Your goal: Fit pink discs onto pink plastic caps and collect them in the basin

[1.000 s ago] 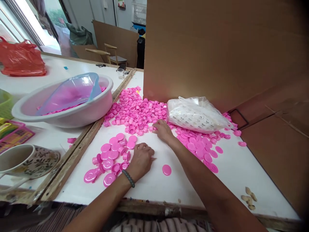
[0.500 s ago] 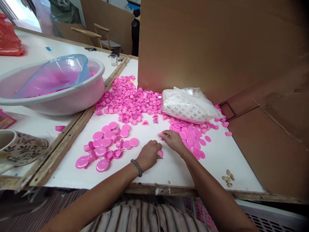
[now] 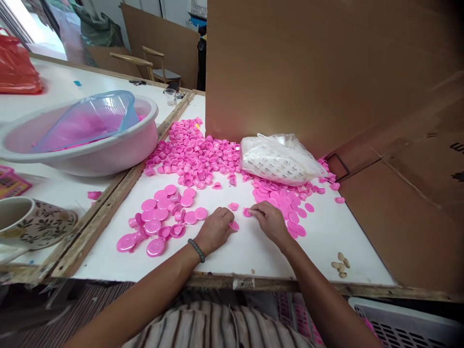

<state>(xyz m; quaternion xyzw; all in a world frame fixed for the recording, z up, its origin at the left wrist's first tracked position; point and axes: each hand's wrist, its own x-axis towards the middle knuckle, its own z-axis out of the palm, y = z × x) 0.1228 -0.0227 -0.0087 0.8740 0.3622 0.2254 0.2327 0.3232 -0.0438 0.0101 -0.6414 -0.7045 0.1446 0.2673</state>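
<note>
A white tabletop [image 3: 261, 261] lies under both hands, and a tall cardboard panel [image 3: 290, 72] stands beyond them. The left hand [image 3: 214, 231] is curled in, its thumb and fingers closed on the edge of a pink disc [image 3: 234, 226] at its right side. The right hand [image 3: 271, 223] is partly folded, fingertips pinching a small pink piece [image 3: 247, 212] near that disc but apart from it. A pink cup [image 3: 233, 207] lies just beyond the gap between the hands. Left of the left hand is a scattered pink group [image 3: 152, 227]; farther beyond it, a cup heap [image 3: 195, 154]. Just beyond the right hand, flat discs [image 3: 279, 202] spread beside a plastic bag [image 3: 281, 162].
</note>
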